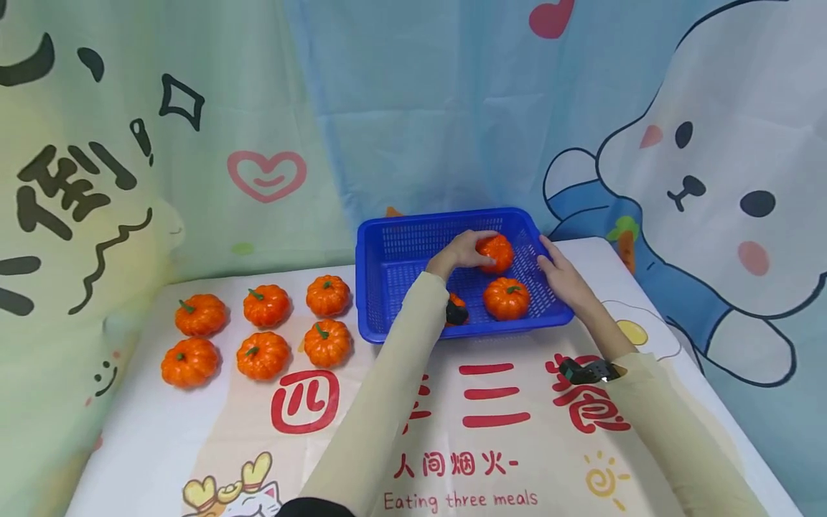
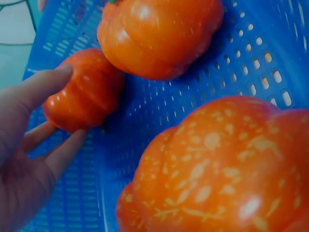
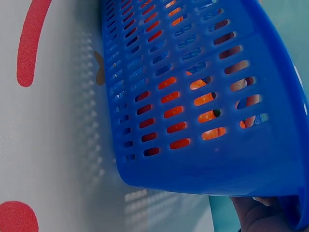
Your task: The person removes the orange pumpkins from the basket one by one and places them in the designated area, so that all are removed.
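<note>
My left hand (image 1: 461,253) reaches into the blue plastic basket (image 1: 371,287) and holds a small glossy orange pumpkin (image 1: 497,254) near the back right corner. In the left wrist view, the thumb lies on one side of this pumpkin (image 2: 87,94) and fingers on the other. Another pumpkin (image 1: 507,299) with a green stem sits in front of it in the basket. A third, speckled in the left wrist view (image 2: 222,169), is partly hidden by the left wrist in the head view. My right hand (image 1: 567,276) grips the basket's right rim, thumb and fingers at its edge.
Several orange pumpkins (image 1: 263,355) stand in two rows on the table left of the basket. A printed cloth (image 1: 491,445) covers part of the white table (image 1: 136,424). Right behind the basket hangs a cartoon-printed curtain (image 1: 426,115).
</note>
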Tool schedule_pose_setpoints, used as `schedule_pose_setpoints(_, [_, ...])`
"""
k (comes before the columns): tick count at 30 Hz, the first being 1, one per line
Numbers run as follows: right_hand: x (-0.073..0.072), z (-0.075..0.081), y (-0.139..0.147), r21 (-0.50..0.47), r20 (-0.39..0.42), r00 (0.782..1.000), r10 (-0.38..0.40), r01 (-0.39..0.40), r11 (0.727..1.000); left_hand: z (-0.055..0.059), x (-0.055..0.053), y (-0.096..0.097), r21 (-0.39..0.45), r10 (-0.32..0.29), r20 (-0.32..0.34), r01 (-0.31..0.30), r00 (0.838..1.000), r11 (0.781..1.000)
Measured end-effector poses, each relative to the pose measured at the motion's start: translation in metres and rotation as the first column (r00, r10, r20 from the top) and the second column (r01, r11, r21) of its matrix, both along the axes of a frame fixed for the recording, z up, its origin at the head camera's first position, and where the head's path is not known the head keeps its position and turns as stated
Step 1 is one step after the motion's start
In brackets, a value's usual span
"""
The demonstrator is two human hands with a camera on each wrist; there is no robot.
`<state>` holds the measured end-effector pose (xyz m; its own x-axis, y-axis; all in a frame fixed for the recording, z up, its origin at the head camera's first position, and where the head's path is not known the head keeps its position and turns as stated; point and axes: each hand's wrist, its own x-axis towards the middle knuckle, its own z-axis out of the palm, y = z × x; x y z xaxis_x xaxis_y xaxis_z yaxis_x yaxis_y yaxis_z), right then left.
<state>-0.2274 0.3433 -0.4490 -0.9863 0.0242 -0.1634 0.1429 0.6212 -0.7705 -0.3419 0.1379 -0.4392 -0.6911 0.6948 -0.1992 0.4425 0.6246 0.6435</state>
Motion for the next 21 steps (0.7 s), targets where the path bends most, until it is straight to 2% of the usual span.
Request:
schedule_pose_setpoints(6, [0.000,0.001,0.002,-0.011,-0.004,1.000,0.005,-0.005,1.000,-0.007,0.001,0.002,0.025,0.071,-0.013,-0.070,0.997,0.997])
schedule_pose_setpoints(10, [0.001,0.003,0.002,-0.024,-0.007,1.000,0.003,-0.003,1.000,-0.011,0.002,0.004,0.078,0.112,0.030,-0.114,0.993,0.990])
schedule_pose_setpoints(15, [0.001,0.003,0.000,-0.032,0.000,1.000,0.005,-0.005,0.999,-0.014,0.004,0.003,0.136,0.133,0.087,-0.144,0.987,0.980])
schedule_pose_setpoints(18, [0.000,0.002,-0.001,-0.032,0.006,1.000,0.004,-0.004,0.999,-0.014,0.004,0.001,0.151,0.133,0.106,-0.148,0.985,0.977])
schedule_pose_setpoints(21, [-0.002,0.003,-0.001,-0.022,-0.001,1.000,0.005,-0.005,1.000,-0.009,0.000,-0.002,0.182,0.141,0.126,-0.162,0.982,0.970])
